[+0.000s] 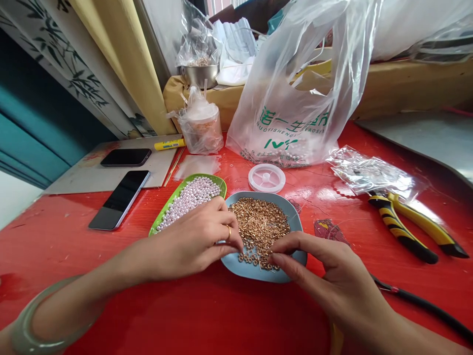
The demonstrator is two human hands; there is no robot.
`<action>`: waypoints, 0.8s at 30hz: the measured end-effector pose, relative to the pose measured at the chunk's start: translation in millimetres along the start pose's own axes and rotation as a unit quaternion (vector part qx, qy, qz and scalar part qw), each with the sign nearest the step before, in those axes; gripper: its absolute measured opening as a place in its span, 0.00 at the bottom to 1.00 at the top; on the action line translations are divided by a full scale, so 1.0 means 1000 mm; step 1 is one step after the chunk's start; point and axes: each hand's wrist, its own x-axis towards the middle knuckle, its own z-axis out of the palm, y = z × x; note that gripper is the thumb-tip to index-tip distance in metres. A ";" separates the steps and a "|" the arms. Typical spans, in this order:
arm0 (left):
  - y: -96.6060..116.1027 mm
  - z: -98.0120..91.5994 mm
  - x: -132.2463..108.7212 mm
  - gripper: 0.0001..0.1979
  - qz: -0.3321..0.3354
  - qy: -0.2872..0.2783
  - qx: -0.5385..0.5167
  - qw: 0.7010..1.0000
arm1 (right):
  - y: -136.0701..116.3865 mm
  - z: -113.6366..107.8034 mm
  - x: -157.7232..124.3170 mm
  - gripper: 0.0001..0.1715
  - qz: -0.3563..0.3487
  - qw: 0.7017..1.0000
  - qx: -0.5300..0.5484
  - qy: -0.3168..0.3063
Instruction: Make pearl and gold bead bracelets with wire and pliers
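A blue tray (258, 276) holds many small gold rings and pins (258, 222). My left hand (207, 234), with a ring on one finger, reaches over the tray's left rim. Its fingers are curled together low over the gold pieces; whatever is between them is hidden. At the tray's right side, my right hand (325, 273) pinches thumb and forefinger together at the edge of the gold pile. Anything in that pinch is too small to name. Partly behind my left hand lies a green tray (155, 219) filled with pale lilac beads (192, 197).
Behind the trays are a clear plastic spool (266, 178), a plastic bag (288, 123) and a wrapped cup (203, 125). Two phones (120, 199) lie left. Yellow-black pliers (406, 227), a black-handled tool (424, 301) and a clear packet (373, 172) lie right.
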 end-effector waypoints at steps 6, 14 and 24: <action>0.008 0.002 0.000 0.10 0.008 -0.040 0.026 0.999 | 0.000 0.000 0.000 0.06 -0.006 1.000 0.001 0.008; 0.008 0.005 -0.001 0.12 0.008 -0.025 0.022 0.999 | -0.004 -0.001 0.002 0.06 -0.025 1.000 -0.004 0.013; 0.004 0.007 0.001 0.12 -0.019 0.024 0.021 0.999 | -0.003 -0.002 0.002 0.06 -0.022 1.000 -0.006 0.011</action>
